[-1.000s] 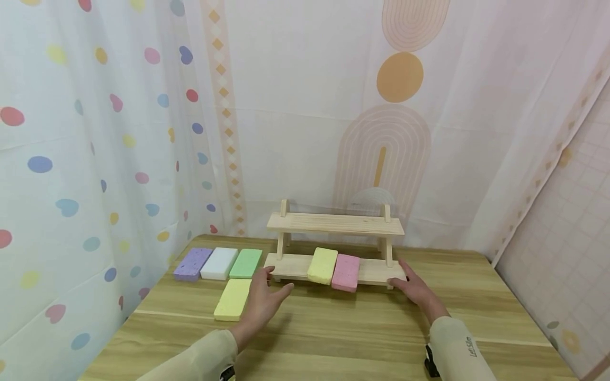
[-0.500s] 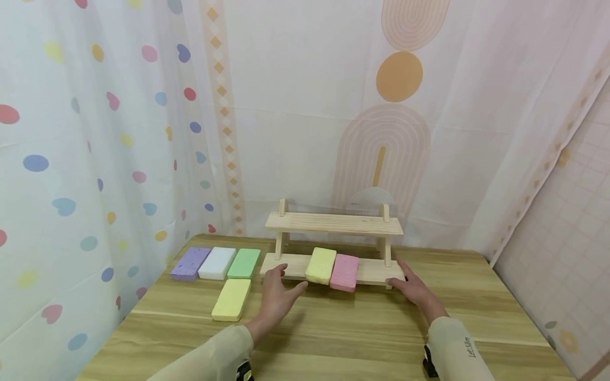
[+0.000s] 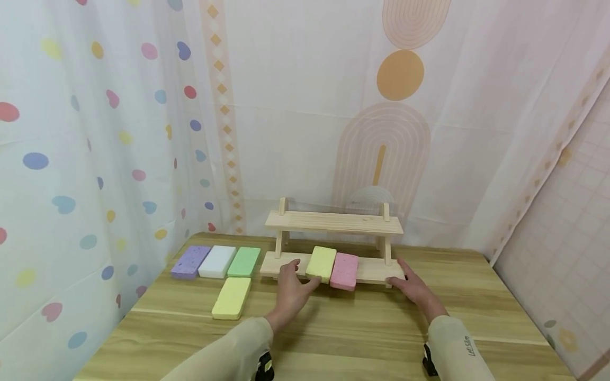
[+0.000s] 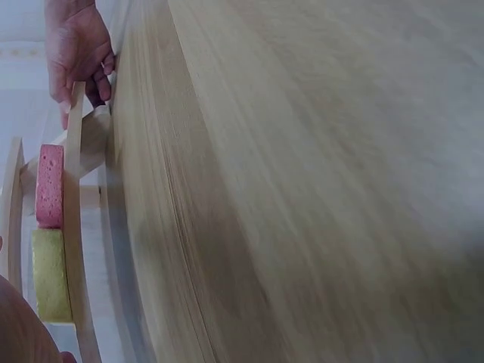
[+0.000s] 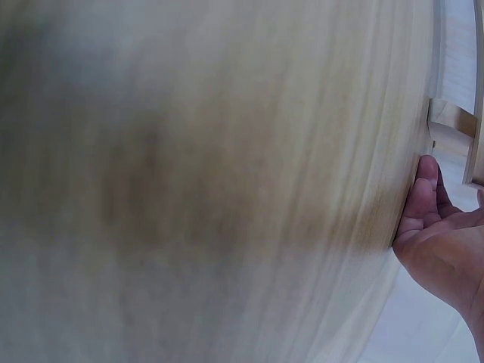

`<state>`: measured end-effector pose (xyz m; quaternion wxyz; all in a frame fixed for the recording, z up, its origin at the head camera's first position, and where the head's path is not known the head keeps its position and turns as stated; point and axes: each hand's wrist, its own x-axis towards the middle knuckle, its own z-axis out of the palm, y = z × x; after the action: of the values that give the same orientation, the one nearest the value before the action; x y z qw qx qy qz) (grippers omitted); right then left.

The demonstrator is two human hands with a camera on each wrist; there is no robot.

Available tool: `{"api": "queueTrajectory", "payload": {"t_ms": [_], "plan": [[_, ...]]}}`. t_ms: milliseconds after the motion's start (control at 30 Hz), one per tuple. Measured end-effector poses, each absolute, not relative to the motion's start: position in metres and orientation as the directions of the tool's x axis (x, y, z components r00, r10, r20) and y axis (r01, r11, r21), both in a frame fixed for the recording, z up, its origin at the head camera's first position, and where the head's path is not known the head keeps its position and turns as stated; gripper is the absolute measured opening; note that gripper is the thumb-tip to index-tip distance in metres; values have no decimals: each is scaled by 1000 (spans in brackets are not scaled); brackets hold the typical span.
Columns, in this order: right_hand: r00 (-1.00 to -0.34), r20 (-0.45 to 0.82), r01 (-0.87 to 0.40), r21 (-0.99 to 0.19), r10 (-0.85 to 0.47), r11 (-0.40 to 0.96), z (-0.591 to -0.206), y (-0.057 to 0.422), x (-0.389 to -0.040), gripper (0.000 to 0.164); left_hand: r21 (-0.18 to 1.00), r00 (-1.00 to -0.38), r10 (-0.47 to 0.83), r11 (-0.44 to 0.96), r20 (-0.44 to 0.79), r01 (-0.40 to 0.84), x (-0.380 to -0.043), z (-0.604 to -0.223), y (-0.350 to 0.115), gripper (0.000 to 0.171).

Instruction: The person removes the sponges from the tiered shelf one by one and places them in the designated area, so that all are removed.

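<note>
A two-tier wooden shelf [image 3: 333, 221] stands at the back of the table. On its lower board a yellow sponge [image 3: 321, 261] and a pink sponge [image 3: 344, 272] lie side by side, jutting over the front edge. My left hand [image 3: 290, 292] is at the left of that yellow sponge, fingers spread over the board, thumb at the sponge's front corner. My right hand [image 3: 415, 290] holds the lower board's right end, thumb at the front. In the right wrist view some of its fingers [image 5: 428, 170] reach below the board, beside the foot.
Left of the shelf, a purple sponge [image 3: 190, 262], a white sponge [image 3: 217, 261] and a green sponge [image 3: 244, 262] lie in a row on the wooden table [image 3: 362, 338]. Another yellow sponge [image 3: 231, 298] lies in front of them. Patterned curtains [image 3: 305, 148] hang behind.
My left hand has moved right, from beside the loose yellow sponge, past the shelf's left end, to the yellow sponge on the lower board. My right hand has stayed at the right end.
</note>
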<state>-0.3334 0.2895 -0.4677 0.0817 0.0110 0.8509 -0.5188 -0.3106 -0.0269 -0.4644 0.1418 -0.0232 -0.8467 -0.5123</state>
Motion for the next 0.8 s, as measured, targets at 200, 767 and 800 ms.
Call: {"api": "queueTrajectory", "payload": {"t_ms": [200, 767, 800], "plan": [[-987, -146, 98, -877, -66, 470, -470, 291, -333, 89, 859, -962, -125, 488, 245, 155, -314, -465, -17, 77], [-987, -139, 81, -871, -85, 485, -469, 291, -333, 88, 805, -959, -133, 579, 249, 128, -326, -471, -10, 81], [-987, -139, 82, -872, -83, 482, -469, 291, -333, 88, 804, -960, -131, 581, 248, 128, -327, -471, -10, 81]]}}
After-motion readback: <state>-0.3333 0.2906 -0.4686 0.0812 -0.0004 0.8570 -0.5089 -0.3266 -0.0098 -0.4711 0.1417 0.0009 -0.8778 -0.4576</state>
